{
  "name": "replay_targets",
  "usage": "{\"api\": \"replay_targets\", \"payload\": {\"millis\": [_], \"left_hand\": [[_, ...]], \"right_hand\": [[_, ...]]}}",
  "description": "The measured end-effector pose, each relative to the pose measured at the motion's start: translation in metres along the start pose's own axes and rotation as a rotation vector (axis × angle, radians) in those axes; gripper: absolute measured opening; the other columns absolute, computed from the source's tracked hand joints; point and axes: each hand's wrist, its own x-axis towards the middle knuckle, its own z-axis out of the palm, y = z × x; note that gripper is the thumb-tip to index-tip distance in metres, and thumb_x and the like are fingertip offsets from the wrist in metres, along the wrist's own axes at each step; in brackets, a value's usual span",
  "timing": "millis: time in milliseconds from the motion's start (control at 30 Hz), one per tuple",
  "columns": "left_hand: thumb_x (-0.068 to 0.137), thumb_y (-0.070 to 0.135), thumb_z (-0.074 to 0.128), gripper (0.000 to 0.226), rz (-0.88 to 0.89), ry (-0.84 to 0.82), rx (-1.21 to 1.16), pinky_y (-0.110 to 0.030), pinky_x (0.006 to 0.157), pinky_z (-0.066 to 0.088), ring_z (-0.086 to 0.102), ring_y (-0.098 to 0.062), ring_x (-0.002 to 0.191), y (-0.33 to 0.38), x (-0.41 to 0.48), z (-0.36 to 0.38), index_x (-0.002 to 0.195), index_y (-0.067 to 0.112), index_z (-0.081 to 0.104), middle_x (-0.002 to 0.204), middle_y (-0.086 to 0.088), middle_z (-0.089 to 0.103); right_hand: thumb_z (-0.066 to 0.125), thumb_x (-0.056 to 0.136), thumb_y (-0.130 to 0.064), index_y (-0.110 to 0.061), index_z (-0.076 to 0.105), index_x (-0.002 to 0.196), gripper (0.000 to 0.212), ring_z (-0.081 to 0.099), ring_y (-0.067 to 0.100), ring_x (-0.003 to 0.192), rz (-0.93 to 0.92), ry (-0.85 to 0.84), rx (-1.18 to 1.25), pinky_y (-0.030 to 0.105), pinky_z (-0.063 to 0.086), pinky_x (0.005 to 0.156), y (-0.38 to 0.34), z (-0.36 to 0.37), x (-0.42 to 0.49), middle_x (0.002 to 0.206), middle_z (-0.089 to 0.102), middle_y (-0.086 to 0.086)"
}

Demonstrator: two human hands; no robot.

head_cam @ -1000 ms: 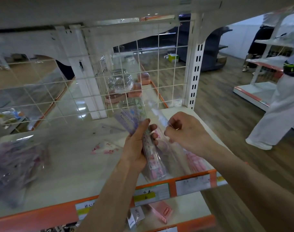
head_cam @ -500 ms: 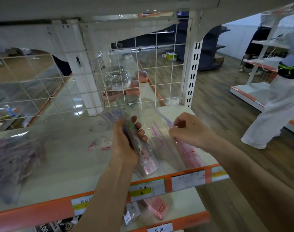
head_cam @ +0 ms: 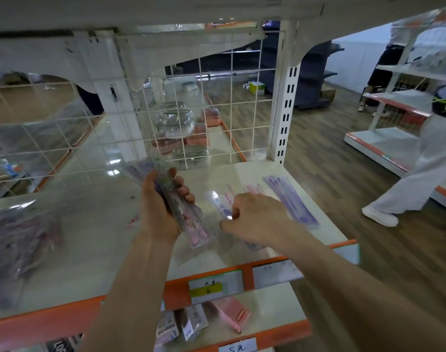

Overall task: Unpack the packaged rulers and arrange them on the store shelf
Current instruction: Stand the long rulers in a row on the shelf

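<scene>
A bundle of packaged rulers point(head_cam: 191, 227) is gripped in the left hand point(head_cam: 161, 209) at the centre of the frame. The fingers are curled round it, and the bundle is tilted from upper left to lower right above the shelf point(head_cam: 95, 250). Just to its right, the right hand point(head_cam: 257, 219) is held low over the shelf with fingers curled. The near end of a single sleeved ruler point(head_cam: 220, 201) is pinched between its thumb and fingers. Further right, a purple ruler point(head_cam: 290, 201) is laid flat near the shelf's side edge, and a pink ruler point(head_cam: 252, 188) is partly hidden behind the right hand.

The back of the shelf is closed off by a white wire grid point(head_cam: 231, 97), through which clear plastic containers point(head_cam: 173, 118) are seen. A slotted upright point(head_cam: 284, 118) stands at the right rear corner. A blurred plastic bag point(head_cam: 18, 237) lies at the left edge. Price labels point(head_cam: 215, 284) are fixed to the orange front strip, and a pink box point(head_cam: 232, 315) lies on the shelf below. At the right edge, a person in white trousers point(head_cam: 425, 174) is seen on the wooden floor.
</scene>
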Motion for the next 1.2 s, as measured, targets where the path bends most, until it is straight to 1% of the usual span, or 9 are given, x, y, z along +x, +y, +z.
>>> {"api": "replay_targets", "payload": {"millis": [133,267,333,467,633,867,1000,1067,1200], "left_hand": [[0.096,0.038,0.035,0.031,0.002,0.027,0.049,-0.017,0.045,0.038,0.043,-0.008,0.045,0.010,-0.003,-0.009,0.084,0.016,0.053,0.061,0.004,0.046],[0.096,0.038,0.036,0.030,-0.029,0.092,0.069,-0.018,0.042,0.038,0.043,-0.008,0.042,0.005,-0.007,-0.015,0.085,0.017,0.054,0.061,0.004,0.046],[0.096,0.039,0.036,0.029,-0.035,0.108,0.082,-0.017,0.042,0.038,0.043,-0.007,0.042,0.003,-0.008,-0.015,0.086,0.017,0.054,0.061,0.004,0.046],[0.095,0.038,0.036,0.029,-0.035,0.102,0.095,-0.017,0.042,0.038,0.042,-0.008,0.043,0.004,-0.009,-0.013,0.085,0.017,0.053,0.062,0.004,0.045],[0.092,0.033,0.036,0.026,-0.057,0.068,0.087,-0.018,0.044,0.038,0.043,-0.009,0.045,0.003,-0.007,-0.010,0.085,0.016,0.053,0.062,0.003,0.047],[0.090,0.028,0.035,0.023,-0.066,0.050,0.091,-0.020,0.045,0.040,0.045,-0.010,0.048,0.001,-0.007,-0.006,0.091,0.014,0.054,0.064,0.002,0.049],[0.094,0.029,0.039,0.023,-0.089,0.039,0.062,-0.023,0.052,0.044,0.050,-0.011,0.055,0.000,-0.005,-0.004,0.096,0.015,0.057,0.069,0.001,0.055],[0.097,0.029,0.041,0.022,-0.112,0.020,0.015,-0.025,0.061,0.045,0.054,-0.011,0.058,-0.005,-0.006,-0.002,0.098,0.015,0.058,0.072,0.001,0.059],[0.098,0.024,0.042,0.017,-0.159,-0.058,-0.084,-0.031,0.074,0.045,0.059,-0.014,0.070,-0.012,-0.010,0.004,0.097,0.015,0.057,0.079,-0.002,0.061]], "right_hand": [[0.056,0.084,-0.044,-0.016,0.049,0.089,0.029,0.054,0.023,0.082,-0.091,0.010,-0.132,0.028,0.032,0.058,-0.024,0.006,0.005,0.072,0.044,-0.002],[0.055,0.087,-0.041,-0.014,0.057,0.103,0.032,0.058,0.025,0.093,-0.164,0.054,-0.242,0.026,0.023,0.054,-0.036,0.011,0.007,0.098,0.061,0.005],[0.052,0.088,-0.042,-0.015,0.056,0.100,0.030,0.055,0.025,0.086,-0.183,0.033,-0.268,0.026,0.019,0.051,-0.038,0.010,0.006,0.098,0.061,0.005],[0.049,0.091,-0.043,-0.016,0.047,0.085,0.028,0.045,0.022,0.074,-0.193,-0.012,-0.263,0.027,0.030,0.058,-0.035,0.003,0.001,0.074,0.045,-0.001],[0.052,0.090,-0.032,-0.015,0.059,0.101,0.022,0.058,0.025,0.095,-0.201,-0.097,-0.232,0.031,0.041,0.073,-0.027,-0.002,-0.001,0.099,0.062,0.004],[0.055,0.090,-0.031,-0.026,0.068,0.100,0.018,0.059,0.016,0.097,-0.168,-0.064,-0.079,0.028,0.042,0.080,-0.010,-0.018,0.000,0.104,0.065,-0.007],[0.054,0.088,-0.038,-0.021,0.068,0.086,0.022,0.063,0.012,0.083,-0.177,0.039,0.413,0.035,0.052,0.079,0.005,-0.023,0.000,0.088,0.067,-0.008],[0.058,0.080,-0.054,-0.028,0.063,0.099,0.032,0.062,0.006,0.085,-0.160,0.004,0.568,0.028,0.051,0.078,0.002,-0.015,-0.004,0.092,0.065,-0.011],[0.059,0.080,-0.058,-0.037,0.052,0.116,0.042,0.059,0.000,0.087,-0.163,-0.098,0.417,0.017,0.043,0.072,-0.002,0.005,-0.008,0.099,0.062,-0.015]]}}
